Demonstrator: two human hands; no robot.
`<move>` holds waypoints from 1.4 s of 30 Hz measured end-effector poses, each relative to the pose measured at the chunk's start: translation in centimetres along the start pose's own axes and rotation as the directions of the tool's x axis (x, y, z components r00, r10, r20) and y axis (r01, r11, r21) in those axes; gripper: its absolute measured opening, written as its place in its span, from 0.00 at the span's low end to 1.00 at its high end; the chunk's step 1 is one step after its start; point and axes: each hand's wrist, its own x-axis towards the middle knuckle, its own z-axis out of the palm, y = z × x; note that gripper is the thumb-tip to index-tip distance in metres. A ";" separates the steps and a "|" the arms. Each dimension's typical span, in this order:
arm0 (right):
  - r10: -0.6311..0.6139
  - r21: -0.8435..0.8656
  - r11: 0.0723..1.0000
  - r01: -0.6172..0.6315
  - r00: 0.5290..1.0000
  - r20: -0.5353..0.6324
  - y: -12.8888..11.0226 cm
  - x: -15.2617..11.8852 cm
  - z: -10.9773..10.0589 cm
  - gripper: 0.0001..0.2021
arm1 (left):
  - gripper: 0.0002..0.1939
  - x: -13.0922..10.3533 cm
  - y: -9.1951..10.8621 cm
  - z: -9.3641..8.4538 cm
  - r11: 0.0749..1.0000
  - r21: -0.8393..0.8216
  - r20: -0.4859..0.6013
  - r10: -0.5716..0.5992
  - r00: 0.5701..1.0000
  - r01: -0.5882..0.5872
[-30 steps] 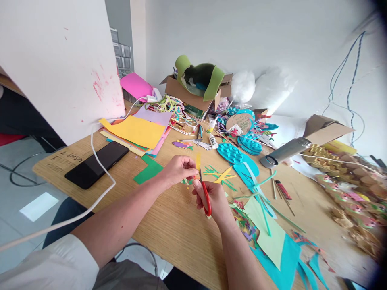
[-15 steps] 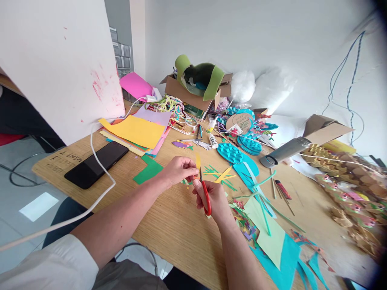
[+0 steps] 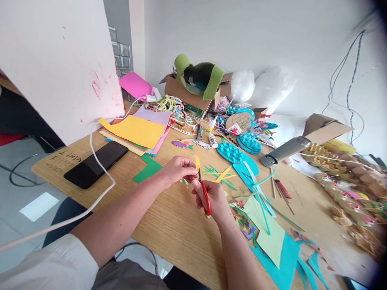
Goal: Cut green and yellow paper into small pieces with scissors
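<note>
My right hand (image 3: 211,197) is closed round the handles of red scissors (image 3: 207,199), whose blades point up and away from me. Between the fingertips of my left hand (image 3: 183,171) is a narrow strip of yellow paper (image 3: 197,161), its far end sticking up beside the blades. The two hands nearly meet above the wooden table (image 3: 169,217). Just beyond them lie thin green paper strips (image 3: 208,170) and a few yellow strips (image 3: 223,175). Small round paper bits (image 3: 185,183) are partly hidden below my left fingers.
To the left are a black phone (image 3: 96,163), a white cable (image 3: 110,177) and stacked coloured paper (image 3: 136,131). Glue bottles (image 3: 213,140) and a cardboard box (image 3: 187,92) stand farther back. Blue and pale green sheets (image 3: 266,229) and a grey cylinder (image 3: 286,151) lie on the right.
The yellow strip's upper end has shifted slightly and looks more curved beside the blades. Both hands stay nearly in place; the grips are unchanged.
</note>
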 end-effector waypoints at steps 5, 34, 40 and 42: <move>0.004 -0.003 1.000 -0.004 1.000 0.001 -0.2 -0.1 0.0 0.27 | 0.05 0.0 0.0 -0.1 1.000 0.006 0.004 -0.001 1.000 0.001; -0.036 0.002 0.999 0.036 0.999 0.021 0.0 0.0 0.0 0.26 | 0.04 0.1 0.0 -0.1 0.999 -0.019 0.003 -0.030 1.000 0.030; -0.047 -0.007 0.999 0.047 0.999 0.021 0.0 -0.1 -0.1 0.26 | 0.05 0.1 -0.2 -0.1 0.999 -0.031 0.002 -0.024 1.000 0.024; -0.057 -0.013 0.998 0.057 0.998 0.022 0.1 -0.1 -0.1 0.26 | 0.04 0.1 -0.2 -0.1 0.999 -0.030 -0.001 -0.024 1.000 0.023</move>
